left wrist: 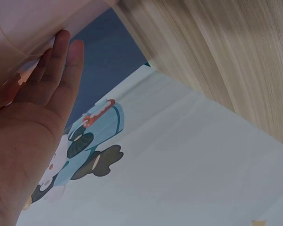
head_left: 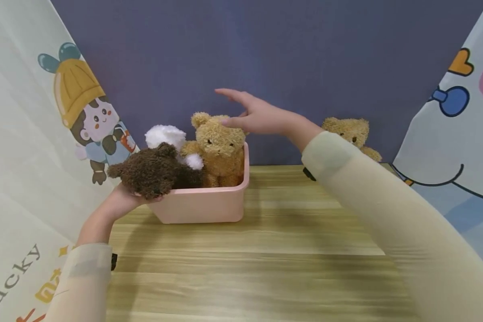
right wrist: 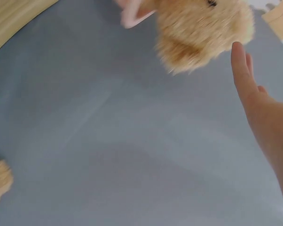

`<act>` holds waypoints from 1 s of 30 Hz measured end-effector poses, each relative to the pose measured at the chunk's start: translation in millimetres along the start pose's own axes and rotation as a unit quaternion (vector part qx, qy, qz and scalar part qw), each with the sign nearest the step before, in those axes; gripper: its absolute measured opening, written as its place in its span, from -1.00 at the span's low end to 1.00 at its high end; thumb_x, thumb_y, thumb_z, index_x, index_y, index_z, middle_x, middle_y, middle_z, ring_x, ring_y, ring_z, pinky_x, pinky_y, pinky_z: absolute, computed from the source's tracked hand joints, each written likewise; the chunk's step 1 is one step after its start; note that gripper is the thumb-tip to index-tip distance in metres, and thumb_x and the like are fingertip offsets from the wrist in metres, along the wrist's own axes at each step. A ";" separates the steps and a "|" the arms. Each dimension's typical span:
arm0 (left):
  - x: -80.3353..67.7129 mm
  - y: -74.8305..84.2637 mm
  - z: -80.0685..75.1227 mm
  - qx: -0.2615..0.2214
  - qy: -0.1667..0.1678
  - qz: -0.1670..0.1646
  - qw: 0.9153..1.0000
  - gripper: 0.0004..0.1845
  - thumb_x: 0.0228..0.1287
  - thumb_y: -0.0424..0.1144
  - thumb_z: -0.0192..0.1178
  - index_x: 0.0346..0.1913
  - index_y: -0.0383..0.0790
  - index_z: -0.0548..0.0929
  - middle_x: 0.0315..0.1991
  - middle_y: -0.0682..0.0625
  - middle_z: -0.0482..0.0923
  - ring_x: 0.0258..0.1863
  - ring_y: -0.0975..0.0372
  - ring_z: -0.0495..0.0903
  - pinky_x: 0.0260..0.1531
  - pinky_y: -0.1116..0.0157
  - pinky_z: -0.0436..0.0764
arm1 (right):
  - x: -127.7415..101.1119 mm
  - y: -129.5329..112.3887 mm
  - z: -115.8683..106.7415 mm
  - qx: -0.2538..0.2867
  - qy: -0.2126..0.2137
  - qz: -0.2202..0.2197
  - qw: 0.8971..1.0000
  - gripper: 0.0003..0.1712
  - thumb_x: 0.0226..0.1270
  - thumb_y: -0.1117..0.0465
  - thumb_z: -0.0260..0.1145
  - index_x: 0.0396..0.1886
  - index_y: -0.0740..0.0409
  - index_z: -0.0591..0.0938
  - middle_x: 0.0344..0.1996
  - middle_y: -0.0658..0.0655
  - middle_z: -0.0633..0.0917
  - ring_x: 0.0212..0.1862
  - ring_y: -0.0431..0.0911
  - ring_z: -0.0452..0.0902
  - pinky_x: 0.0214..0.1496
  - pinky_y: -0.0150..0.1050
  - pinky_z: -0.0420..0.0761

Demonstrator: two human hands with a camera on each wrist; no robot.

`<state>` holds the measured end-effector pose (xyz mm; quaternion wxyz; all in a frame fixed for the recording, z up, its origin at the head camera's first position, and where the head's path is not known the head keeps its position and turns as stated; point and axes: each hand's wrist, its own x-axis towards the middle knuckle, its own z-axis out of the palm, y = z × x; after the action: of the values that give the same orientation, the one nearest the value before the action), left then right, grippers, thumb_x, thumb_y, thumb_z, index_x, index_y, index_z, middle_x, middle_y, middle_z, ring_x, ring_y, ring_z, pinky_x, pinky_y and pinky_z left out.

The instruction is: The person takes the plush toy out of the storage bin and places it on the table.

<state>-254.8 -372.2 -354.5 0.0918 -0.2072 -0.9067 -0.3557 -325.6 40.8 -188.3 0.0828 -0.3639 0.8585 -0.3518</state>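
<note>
A pink bin (head_left: 203, 205) holds several plush toys: a tan teddy bear (head_left: 219, 143) at the right, a dark brown one (head_left: 149, 172) leaning over the left rim, and a white one (head_left: 165, 135) behind. My left hand (head_left: 122, 201) is at the bin's left end, below the brown toy's head. Its straight fingers (left wrist: 71, 70) lie along the pink wall in the left wrist view; the thumb is hidden there. Above the tan bear's head, my right hand (head_left: 261, 114) has its fingers extended and holds nothing. The right wrist view shows its fingertips near the bear's fur.
Another tan teddy bear (head_left: 350, 132) sits at the back right, partly behind my right sleeve. The wood-grain tabletop (head_left: 249, 273) meets a dark blue backdrop (head_left: 265, 53). Printed cloths hang on the left (head_left: 20, 134) and right (head_left: 446, 138).
</note>
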 end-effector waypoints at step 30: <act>-17.4 2.2 -7.4 -0.015 0.000 -0.087 0.996 0.00 0.25 -0.18 0.58 0.66 -0.11 0.23 0.50 -0.08 0.39 0.18 0.66 0.43 0.06 0.66 0.49 | 62.0 -90.1 145.7 -0.155 -0.066 -0.022 0.985 0.13 0.31 -0.50 0.34 0.73 -0.61 -0.06 0.72 0.00 0.08 0.60 -0.11 0.29 0.53 -0.09 0.47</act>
<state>-238.1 -381.2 -353.2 0.0573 -0.1294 -0.9157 -0.3761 -261.4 -124.7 -229.0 0.0743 -0.4135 0.8872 -0.1909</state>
